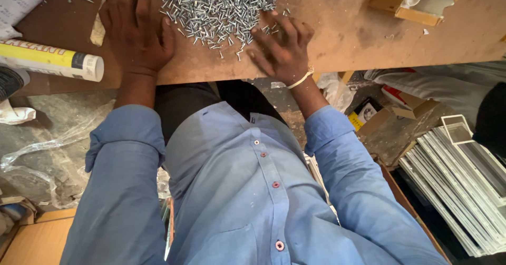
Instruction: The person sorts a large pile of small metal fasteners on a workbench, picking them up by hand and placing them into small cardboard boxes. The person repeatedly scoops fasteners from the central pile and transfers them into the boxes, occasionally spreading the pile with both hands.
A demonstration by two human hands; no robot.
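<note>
Both hands, left [138, 30] and right [282, 46], fingers spread flat, flank the near edge of a screw pile [219, 7] on the bench [358, 33].

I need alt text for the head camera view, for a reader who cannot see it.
Two bare hands, the left hand and right hand, rest on a wooden table on either side of a pile of small silver screws. The person wears a blue buttoned shirt; a yellow and white tube lies at the left.
</note>
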